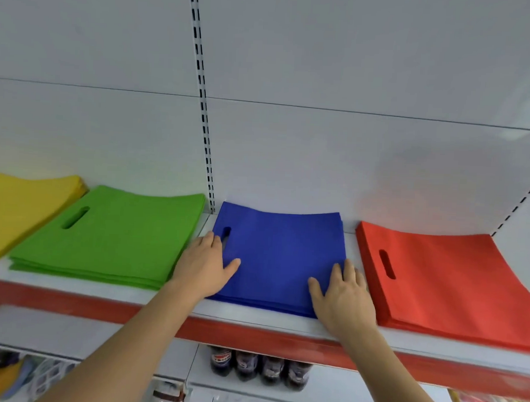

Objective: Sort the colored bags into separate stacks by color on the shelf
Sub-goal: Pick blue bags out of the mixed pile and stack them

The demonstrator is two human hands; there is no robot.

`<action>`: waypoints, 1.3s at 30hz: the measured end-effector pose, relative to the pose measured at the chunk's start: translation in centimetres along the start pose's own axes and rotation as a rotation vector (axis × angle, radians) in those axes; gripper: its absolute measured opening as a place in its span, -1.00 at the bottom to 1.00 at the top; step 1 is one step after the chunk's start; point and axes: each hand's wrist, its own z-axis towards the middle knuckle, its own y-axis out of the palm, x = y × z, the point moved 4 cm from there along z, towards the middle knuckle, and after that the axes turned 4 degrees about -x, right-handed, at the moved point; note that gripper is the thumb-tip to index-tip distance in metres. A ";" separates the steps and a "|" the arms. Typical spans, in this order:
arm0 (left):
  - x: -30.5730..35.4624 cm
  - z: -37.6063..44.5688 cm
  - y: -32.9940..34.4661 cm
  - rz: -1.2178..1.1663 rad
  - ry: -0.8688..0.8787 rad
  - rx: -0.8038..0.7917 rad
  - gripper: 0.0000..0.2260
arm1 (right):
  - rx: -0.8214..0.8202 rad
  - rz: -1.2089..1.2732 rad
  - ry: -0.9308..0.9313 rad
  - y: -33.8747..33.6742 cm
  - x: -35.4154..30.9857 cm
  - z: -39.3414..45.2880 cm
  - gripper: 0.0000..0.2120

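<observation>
Both hands, left (205, 260) and right (343, 297), grip spread flat on blue stack (281, 250); bottle labels (220, 357) unreadable.

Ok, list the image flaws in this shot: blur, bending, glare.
Head view: wide-angle bending curves the shelf edge and slotted upright; red stack smears at the right border; bottles below look soft; lighting flat, no harsh glare.

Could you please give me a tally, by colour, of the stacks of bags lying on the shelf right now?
Yellow flat fabric bag stack: 1
Green flat fabric bag stack: 1
Blue flat fabric bag stack, with the left hand and the right hand resting on it: 1
Red flat fabric bag stack: 1
Total: 4 stacks. The bags within each stack cannot be counted.
</observation>
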 end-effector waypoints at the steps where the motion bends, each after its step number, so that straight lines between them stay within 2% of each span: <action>1: 0.1 0.0 0.0 -0.010 0.001 -0.011 -0.20 | -0.005 -0.009 -0.002 -0.1 0.0 -0.1 -0.21; 4: 0.2 -0.3 -0.6 -0.037 -0.014 0.009 -0.22 | 0.021 -0.041 -0.006 -0.6 0.0 -0.3 -0.22; 8: 0.0 -1.7 -1.8 -0.047 -0.026 0.135 -0.30 | 0.089 -0.084 -0.047 -1.2 -1.3 -0.6 -0.23; 12: -1.5 -3.8 -2.9 -0.053 -0.041 0.201 -0.36 | 0.106 -0.092 -0.148 -0.9 -5.1 -1.3 -0.21; 16: -5.9 -6.3 -3.3 -0.034 -0.111 0.205 -0.32 | 0.104 -0.113 -0.267 -0.2 -10.8 -2.9 -0.19; 25: -22.4 -15.1 -4.6 -0.015 -0.257 0.238 -0.29 | 0.124 -0.051 -0.497 2.7 -29.2 -9.2 -0.15; 32: -37.2 -22.4 -4.5 -0.029 -0.472 0.246 -0.30 | 0.074 -0.027 -0.682 7.4 -44.4 -14.1 -0.13; 39: -50.0 -25.3 -4.1 -0.029 -0.643 0.282 -0.35 | 0.060 -0.023 -0.868 10.8 -58.7 -15.1 -0.17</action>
